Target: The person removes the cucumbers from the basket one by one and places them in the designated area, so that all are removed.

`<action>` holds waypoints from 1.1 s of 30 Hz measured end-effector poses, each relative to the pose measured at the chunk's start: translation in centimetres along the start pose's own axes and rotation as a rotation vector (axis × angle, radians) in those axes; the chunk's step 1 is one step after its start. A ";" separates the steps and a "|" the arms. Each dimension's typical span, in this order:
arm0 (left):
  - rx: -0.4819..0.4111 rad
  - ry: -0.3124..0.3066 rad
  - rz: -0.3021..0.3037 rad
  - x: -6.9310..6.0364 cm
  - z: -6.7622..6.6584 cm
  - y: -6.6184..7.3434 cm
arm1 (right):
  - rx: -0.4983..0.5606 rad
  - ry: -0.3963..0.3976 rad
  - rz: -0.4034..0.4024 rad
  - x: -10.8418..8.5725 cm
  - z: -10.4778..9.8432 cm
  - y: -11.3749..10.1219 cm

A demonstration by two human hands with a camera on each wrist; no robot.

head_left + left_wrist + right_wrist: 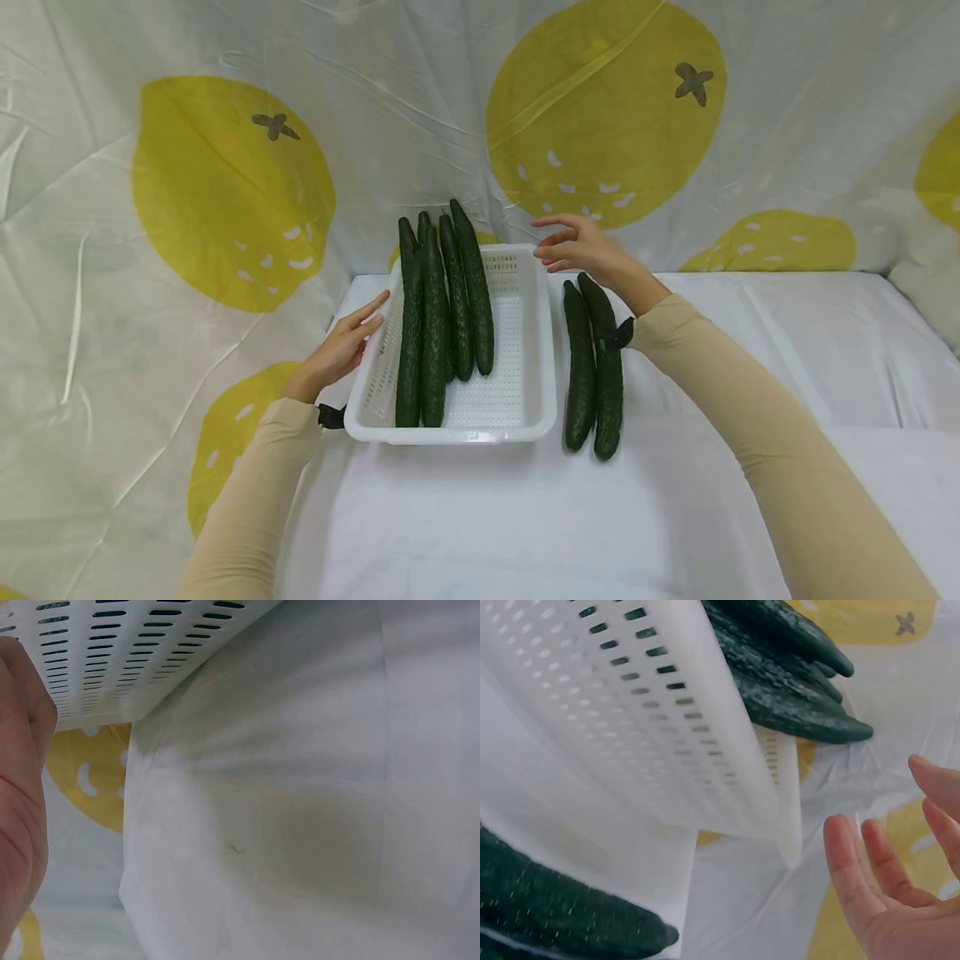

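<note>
A white plastic basket (pixel 517 433) with slotted walls stands on the cloth. Several dark green cucumbers (pixel 433 333) lie lengthwise in its left and middle part, their far ends rising above the back rim. My left hand (pixel 341 346) is at the basket's left side, fingers extended along the wall; whether it presses there is unclear. Beyond the back right corner, my right hand (pixel 581 250) hovers with fingers spread and loosely bent, holding nothing; the right wrist view shows a gap between these fingers (pixel 845 859) and the basket. Two more cucumbers (pixel 580 367) lie side by side right of the basket.
White cloth (pixel 480 517) covers the table. Behind and to the left hangs a pale curtain (pixel 405 108) printed with large yellow lemons. The basket's back end is close to that curtain.
</note>
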State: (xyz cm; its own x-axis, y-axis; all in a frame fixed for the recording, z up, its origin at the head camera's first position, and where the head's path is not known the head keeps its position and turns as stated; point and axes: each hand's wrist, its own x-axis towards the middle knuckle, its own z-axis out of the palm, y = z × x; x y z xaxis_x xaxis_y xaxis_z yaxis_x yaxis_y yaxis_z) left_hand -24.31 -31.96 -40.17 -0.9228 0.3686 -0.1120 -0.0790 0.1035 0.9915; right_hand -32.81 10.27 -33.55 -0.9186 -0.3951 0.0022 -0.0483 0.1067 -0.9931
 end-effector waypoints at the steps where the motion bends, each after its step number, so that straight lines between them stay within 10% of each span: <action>1: 0.006 0.002 0.001 0.0 0.0 0.0 | 0.007 -0.003 0.001 0.3 0.3 -0.1; 33: 0.083 0.028 0.015 -0.2 -0.2 -0.1 | 0.046 0.073 0.110 6.4 8.8 1.6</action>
State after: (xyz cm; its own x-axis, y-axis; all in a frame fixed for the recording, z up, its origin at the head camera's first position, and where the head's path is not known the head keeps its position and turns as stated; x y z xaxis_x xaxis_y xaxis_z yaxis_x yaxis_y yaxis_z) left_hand -24.21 -32.18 -40.20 -0.9338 0.3450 -0.0946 -0.0351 0.1748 0.9840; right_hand -35.31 -0.10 -36.15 -0.9436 -0.3155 -0.1002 0.0710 0.1029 -0.9922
